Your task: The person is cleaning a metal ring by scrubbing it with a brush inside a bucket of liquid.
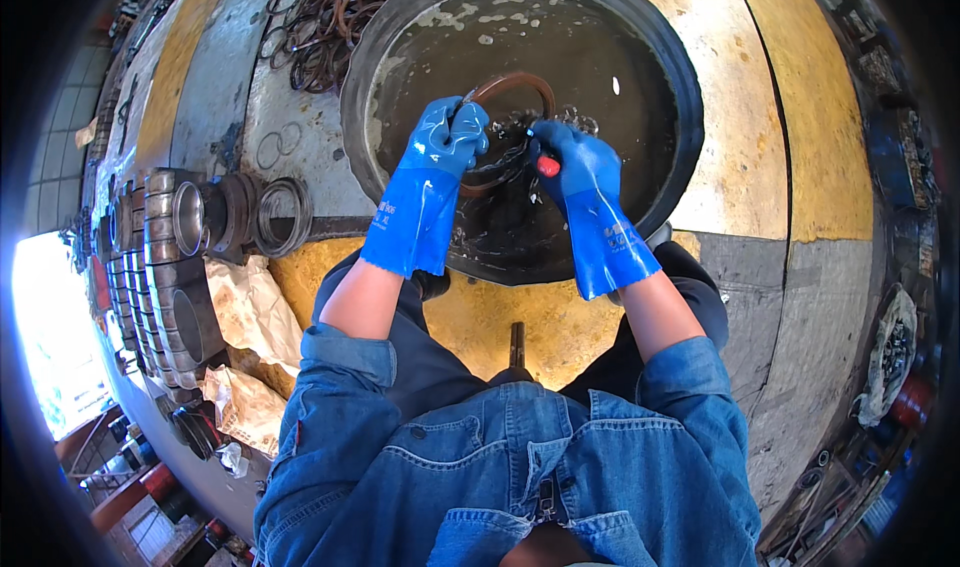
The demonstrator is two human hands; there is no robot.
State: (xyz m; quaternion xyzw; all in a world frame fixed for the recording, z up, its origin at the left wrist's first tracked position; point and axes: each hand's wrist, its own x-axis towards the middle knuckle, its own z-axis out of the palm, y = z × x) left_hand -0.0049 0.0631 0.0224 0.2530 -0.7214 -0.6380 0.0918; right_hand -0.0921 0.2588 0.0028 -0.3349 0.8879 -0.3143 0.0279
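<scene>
A round black tub point(357, 107) of murky dark water, with patches of foam on top, stands in front of me. Over the water, my left hand point(447, 139), in a wet blue rubber glove, is closed on a brown ring point(516, 78) that arcs to the right; its lower part dips toward the dark, splashing water. My right hand point(580, 159), gloved the same way, grips a small tool with a red handle end point(548, 166) against the ring's inner side. The tool's working end is hidden by the fingers and splashes.
A heap of brown and dark rings point(335, 27) lies left of the tub. Thin rings point(278, 145) rest nearer. Metal cylinders point(165, 227) and wire-like rings point(284, 217) are stacked at left, beside crumpled brown paper point(255, 302). A plastic bag point(890, 357) lies far right.
</scene>
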